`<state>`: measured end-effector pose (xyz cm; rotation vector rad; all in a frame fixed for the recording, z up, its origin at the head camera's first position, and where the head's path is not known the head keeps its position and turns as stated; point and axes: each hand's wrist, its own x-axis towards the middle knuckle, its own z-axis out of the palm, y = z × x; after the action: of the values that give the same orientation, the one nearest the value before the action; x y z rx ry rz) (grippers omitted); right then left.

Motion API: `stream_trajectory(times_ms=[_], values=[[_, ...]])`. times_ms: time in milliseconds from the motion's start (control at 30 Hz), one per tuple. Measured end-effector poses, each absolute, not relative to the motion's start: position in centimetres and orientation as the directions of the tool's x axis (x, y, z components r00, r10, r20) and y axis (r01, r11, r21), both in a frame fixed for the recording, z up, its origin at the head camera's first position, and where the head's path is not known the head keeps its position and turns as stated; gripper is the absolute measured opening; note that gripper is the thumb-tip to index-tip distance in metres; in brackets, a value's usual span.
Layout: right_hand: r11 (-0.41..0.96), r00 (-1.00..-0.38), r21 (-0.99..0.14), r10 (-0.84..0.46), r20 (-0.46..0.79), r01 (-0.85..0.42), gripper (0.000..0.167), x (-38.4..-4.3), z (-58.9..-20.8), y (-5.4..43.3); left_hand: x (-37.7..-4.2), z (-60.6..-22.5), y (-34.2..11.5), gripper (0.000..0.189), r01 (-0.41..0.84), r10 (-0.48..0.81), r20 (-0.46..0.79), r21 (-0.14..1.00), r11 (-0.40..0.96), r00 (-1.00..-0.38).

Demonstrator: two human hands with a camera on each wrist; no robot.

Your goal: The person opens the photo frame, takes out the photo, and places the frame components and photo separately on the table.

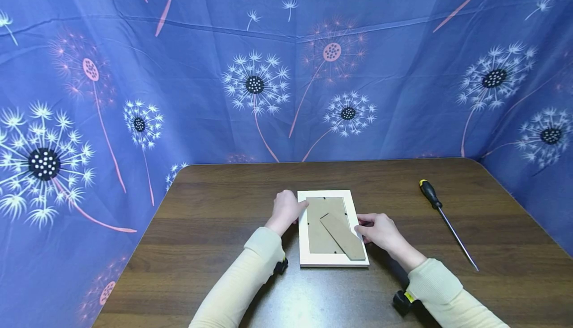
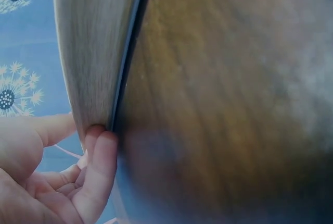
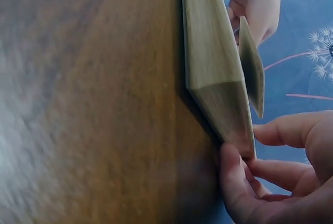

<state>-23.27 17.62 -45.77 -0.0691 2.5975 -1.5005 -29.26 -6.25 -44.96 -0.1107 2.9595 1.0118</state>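
A white picture frame (image 1: 303, 238) lies back side up on the table, its brown backing board (image 1: 315, 211) and slanted easel stand (image 1: 344, 241) showing. My left hand (image 1: 285, 211) grips the frame's upper left edge, thumb on top. In the left wrist view, fingertips (image 2: 101, 143) press against the side of the wooden moulding (image 2: 96, 52). On the opposite side, my right hand (image 1: 382, 231) pinches the right edge between thumb and fingers. The right wrist view shows the stand (image 3: 253, 73) poking up from the back, beside the frame's side (image 3: 213, 36).
A screwdriver (image 1: 431, 196) with a black and yellow handle lies on the brown wooden table (image 1: 215, 218), right of the frame. Behind the table hangs a blue cloth (image 1: 192, 94) with dandelion prints. Black wrist cameras (image 1: 402, 303) sit under both sleeves.
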Motion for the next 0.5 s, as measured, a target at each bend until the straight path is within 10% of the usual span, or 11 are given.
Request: stream_trajectory(times_ms=[500], values=[[0.451, -0.955, -0.89, -0.224, -0.195, 0.076, 0.05, -25.0, -44.3, 19.0, -27.1, -44.1, -8.1, 0.041, 0.07, 0.083, 0.012, 0.67, 0.739, -0.996]])
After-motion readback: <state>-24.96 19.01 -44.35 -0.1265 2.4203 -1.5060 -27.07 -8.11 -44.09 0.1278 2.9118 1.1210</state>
